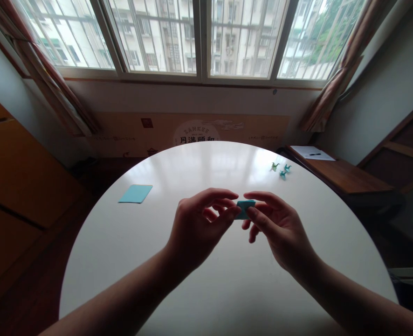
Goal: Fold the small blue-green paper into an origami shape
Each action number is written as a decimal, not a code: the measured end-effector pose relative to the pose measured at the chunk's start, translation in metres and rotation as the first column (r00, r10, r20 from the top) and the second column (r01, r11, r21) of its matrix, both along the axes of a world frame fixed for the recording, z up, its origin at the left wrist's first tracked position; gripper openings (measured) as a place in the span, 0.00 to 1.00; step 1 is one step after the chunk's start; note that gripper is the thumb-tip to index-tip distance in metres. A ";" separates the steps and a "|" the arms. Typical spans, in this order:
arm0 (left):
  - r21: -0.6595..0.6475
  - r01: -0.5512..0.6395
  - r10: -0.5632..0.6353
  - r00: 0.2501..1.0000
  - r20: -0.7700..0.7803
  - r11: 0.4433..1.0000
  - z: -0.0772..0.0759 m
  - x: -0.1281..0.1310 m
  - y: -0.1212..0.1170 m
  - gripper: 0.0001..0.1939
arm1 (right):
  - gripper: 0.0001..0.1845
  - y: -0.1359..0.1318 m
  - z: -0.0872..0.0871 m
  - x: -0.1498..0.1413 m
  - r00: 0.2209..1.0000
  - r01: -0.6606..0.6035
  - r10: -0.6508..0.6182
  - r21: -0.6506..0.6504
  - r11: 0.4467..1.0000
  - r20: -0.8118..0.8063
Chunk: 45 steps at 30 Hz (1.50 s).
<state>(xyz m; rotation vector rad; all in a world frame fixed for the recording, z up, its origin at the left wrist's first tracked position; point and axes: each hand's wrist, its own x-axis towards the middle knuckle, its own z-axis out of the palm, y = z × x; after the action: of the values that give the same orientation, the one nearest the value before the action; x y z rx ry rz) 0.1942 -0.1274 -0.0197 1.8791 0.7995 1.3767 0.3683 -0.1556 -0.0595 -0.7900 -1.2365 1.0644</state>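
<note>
A small folded piece of teal paper (244, 209) is held up between my two hands, above the white round table (213, 289). My left hand (204, 224) pinches its left edge with the thumb and fingers. From the other side my right hand (276, 224) grips it, thumb on the near face and some fingers curled behind. Parts of the paper are hidden by the thumbs. To the left on the table lies a stack of light blue square paper (135, 193).
Several small folded paper figures, one a green one (274, 166), stand at the table's far right. Beyond them, a wooden bench (353, 177) carries a white paper sheet (309, 152) with a dark pen. A wooden cabinet (21, 177) stands left; a barred window is ahead.
</note>
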 end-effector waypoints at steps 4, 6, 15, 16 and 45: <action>0.001 0.002 -0.002 1.000 0.001 1.000 0.000 0.001 -0.001 0.07 | 0.10 -0.001 0.000 0.000 0.999 0.014 -0.015 0.033 0.999 0.031; -0.022 0.006 -0.006 1.000 -0.004 1.000 0.000 0.001 -0.002 0.08 | 0.10 -0.001 0.001 0.001 0.999 0.027 -0.029 0.044 0.999 0.044; -0.260 0.089 -0.084 0.996 0.032 0.962 -0.002 0.002 0.001 0.10 | 0.20 -0.004 0.003 0.005 0.967 0.133 -0.162 0.151 0.980 0.196; -0.291 0.111 -0.104 0.994 0.038 0.950 -0.002 0.001 0.002 0.11 | 0.21 -0.004 0.002 0.005 0.964 0.136 -0.169 0.164 0.977 0.206; -0.418 0.103 -0.099 0.995 0.031 0.902 -0.012 0.005 0.010 0.10 | 0.11 0.010 0.000 0.008 0.992 -0.056 0.028 -0.222 0.974 -0.125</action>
<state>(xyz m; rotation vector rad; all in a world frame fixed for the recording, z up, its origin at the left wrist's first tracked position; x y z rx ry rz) 0.1990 -0.1171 -0.0313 1.5511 0.8990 1.0473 0.3765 -0.1456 -0.0597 -0.8602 -1.0452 1.2845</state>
